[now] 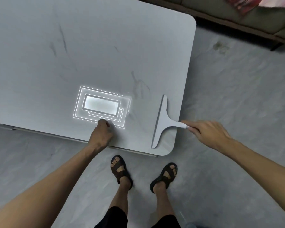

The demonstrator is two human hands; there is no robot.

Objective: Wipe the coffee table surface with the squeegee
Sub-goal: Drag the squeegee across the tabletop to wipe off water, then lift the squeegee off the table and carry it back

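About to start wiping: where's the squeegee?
Head view: the squeegee lies on the coffee table near its right front corner, handle end pinched by the right hand.

On grey rounded-corner coffee table (105, 46), white T-shaped plastic squeegee (163, 122) laid flat near right near corner; blade set along right edge, handle pointed right, past edge. Handle tip pinched by right hand (209, 134), held just off table's right side. Left hand (100, 135) rested, fingers curled, on tabletop by near edge, left of squeegee, apart from it. Bright rectangular light reflection (102, 106) seen just behind left hand. Feet in dark strapped sandals (120, 168) planted on floor before near edge. Upholstered sofa (237, 15) placed behind table, far right.
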